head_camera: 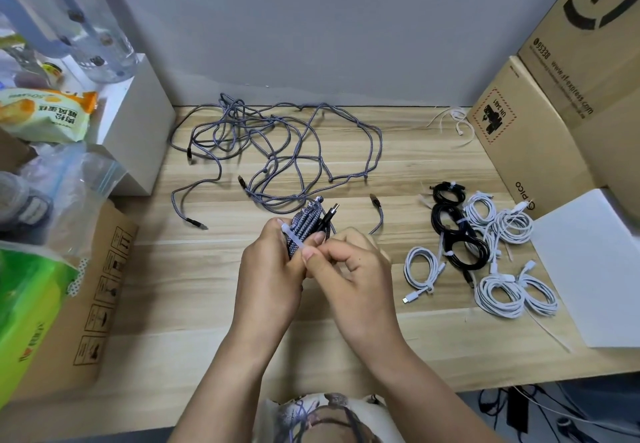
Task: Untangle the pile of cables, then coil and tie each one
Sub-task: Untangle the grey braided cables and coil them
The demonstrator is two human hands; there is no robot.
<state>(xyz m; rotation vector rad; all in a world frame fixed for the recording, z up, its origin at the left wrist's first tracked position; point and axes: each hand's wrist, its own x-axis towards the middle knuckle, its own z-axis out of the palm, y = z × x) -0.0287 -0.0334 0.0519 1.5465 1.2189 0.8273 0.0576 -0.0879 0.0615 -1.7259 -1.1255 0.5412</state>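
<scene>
Both hands at near centre: left hand (266,269) grips the coil (304,227), right hand (349,262) pinches the tie (292,238) across it. Braided cable looks light, floppy, springy; hold mid-bundle. Tangle (277,151) lies far.

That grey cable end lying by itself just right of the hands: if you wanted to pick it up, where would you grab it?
Probably by the dark plug at the tip of the loose grey cable, pinched across its sides from above. It is the only stiff part, it lies flat on the table, and nothing crowds it; the cord curves away toward the right hand.
</scene>
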